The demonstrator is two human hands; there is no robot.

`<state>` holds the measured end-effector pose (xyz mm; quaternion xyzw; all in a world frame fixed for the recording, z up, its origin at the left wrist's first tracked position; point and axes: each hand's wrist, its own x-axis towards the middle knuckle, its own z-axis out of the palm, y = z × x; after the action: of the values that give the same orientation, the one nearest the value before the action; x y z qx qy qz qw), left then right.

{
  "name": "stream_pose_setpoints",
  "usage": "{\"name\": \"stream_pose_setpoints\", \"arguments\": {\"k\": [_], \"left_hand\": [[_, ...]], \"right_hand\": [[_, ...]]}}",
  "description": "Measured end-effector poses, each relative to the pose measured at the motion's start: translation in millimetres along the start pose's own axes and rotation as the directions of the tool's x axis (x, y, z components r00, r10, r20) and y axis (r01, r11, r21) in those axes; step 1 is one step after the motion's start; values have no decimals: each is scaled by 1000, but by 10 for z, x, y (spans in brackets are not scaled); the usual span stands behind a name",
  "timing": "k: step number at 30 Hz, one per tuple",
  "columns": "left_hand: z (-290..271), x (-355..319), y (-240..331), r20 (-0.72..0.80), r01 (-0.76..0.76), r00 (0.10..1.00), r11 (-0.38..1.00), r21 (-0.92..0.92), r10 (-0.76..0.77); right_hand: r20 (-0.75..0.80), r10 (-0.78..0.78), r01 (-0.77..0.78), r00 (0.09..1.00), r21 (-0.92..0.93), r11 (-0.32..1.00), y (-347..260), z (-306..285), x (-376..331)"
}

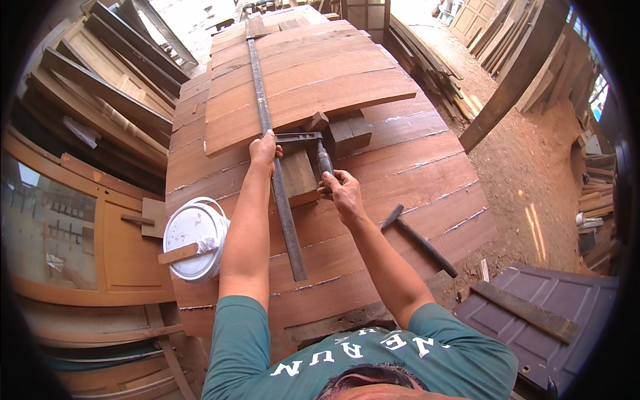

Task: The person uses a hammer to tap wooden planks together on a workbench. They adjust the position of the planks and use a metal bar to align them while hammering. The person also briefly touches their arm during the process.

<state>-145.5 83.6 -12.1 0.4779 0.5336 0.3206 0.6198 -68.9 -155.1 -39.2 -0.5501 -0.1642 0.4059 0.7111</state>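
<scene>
A person's left hand (264,149) pressed on a long steel bar clamp (275,153) laid across stacked reddish planks (400,160) while the right hand (340,190) gripped its screw handle (325,162), a hammer (419,239) lying nearby.

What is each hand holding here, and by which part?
Left hand grips the long metal clamp bar near its sliding head; right hand holds the clamp's screw handle at its lower end.

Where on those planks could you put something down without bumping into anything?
Bare boards lie right of the right hand, above the hammer, and on the far planks right of the long metal bar. It is crowded around the left hand, clamp head and wooden blocks.
</scene>
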Motion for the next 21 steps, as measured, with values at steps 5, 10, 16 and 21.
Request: {"name": "stream_pose_setpoints", "arguments": {"k": [5, 10, 16, 21], "left_hand": [[-32, 38, -32, 14, -9, 1000, 1000, -13, 9], [-83, 84, -56, 3, 7, 1000, 1000, -27, -7], [5, -19, 13, -4, 28, 1000, 999, -17, -28], [-42, 28, -38, -1, -2, 1000, 999, -50, 2]], "right_hand": [[195, 156, -223, 968, 396, 891, 143, -115, 84], [11, -49, 48, 999, -501, 864, -127, 92, -51], [-5, -189, 122, 982, -746, 654, 43, 19, 94], [122, 212, -172, 970, -275, 946, -11, -45, 139]]}}
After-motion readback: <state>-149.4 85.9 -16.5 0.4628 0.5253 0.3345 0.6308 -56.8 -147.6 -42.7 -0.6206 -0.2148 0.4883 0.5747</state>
